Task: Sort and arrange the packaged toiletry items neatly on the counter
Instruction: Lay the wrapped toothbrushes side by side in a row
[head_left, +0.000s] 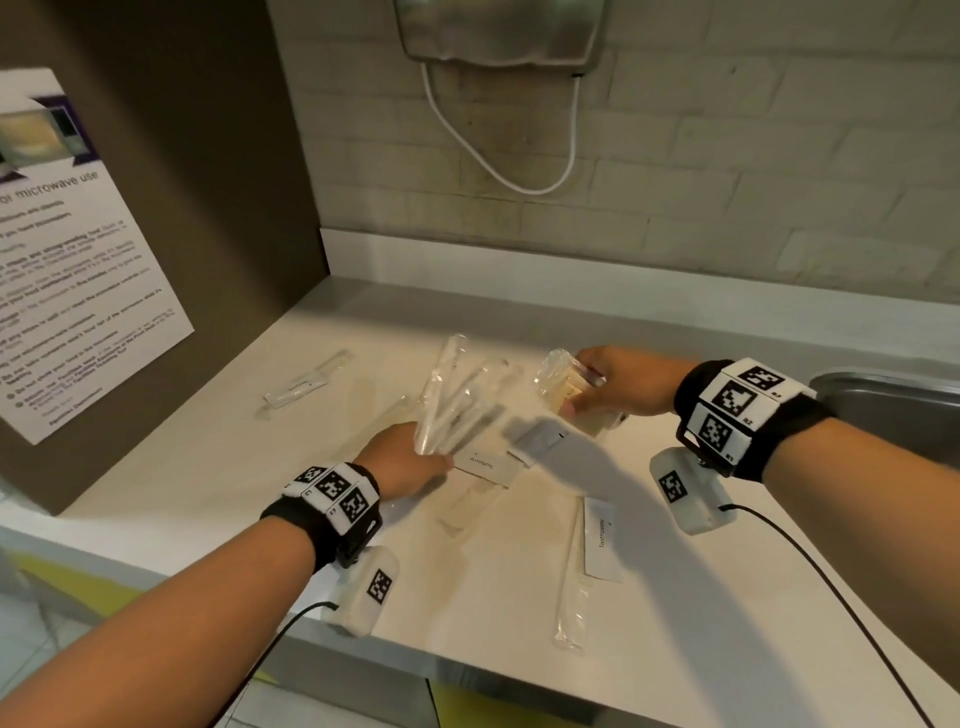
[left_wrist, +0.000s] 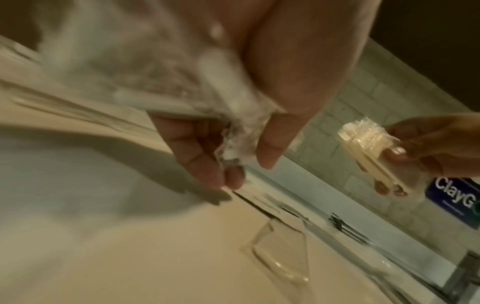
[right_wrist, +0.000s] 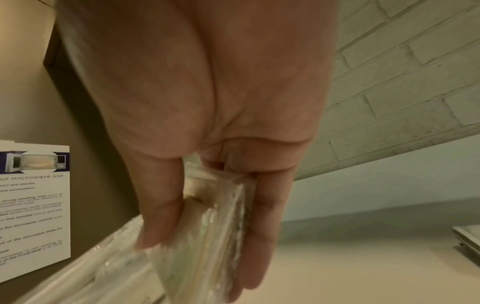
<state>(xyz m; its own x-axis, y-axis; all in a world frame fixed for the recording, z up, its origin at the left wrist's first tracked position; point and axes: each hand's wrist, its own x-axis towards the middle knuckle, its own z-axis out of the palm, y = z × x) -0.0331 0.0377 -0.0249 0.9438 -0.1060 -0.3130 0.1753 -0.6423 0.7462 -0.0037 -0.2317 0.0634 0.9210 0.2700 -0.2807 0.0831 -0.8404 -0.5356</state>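
Two bundles are in my hands at once. My left hand (head_left: 402, 460) pinches one end of a clear packet of long white sticks (head_left: 457, 402), probably toothbrushes, though blur keeps me from being sure; it is held above the middle of the desk (head_left: 727, 571). My right hand (head_left: 621, 382), at about two o'clock from the left, has its thumb and fingers (right_wrist: 267, 222) clamped on a small clear pack (head_left: 563, 382) with pale, cream-coloured contents, also off the surface.

I judge both to be very light. The film looks slick and crinkly, so a loose pinch could let it slide. The long packet seems stiff along the sticks but floppy at its sealed ends, so holding it nearer the middle should stop it swinging. The small pack looks firmer and boxy; gripping its flat sides across the width, as I am doing, seems right. Nothing here looks fragile.

Still on the desk are two white sachets: one (head_left: 488, 465) just beside my left hand at three o'clock, and one (head_left: 601, 538) at five o'clock, both printed "Toothpaste". A small wrapped stick (head_left: 306, 384) lies well apart at ten o'clock.

The notice (head_left: 78, 249) on the panel at nine o'clock reads "microwave use"; its smaller text is too blurred. The left wrist view shows a blue sign (left_wrist: 459, 201) on the brick wall beginning "ClayG", cut off at the edge.
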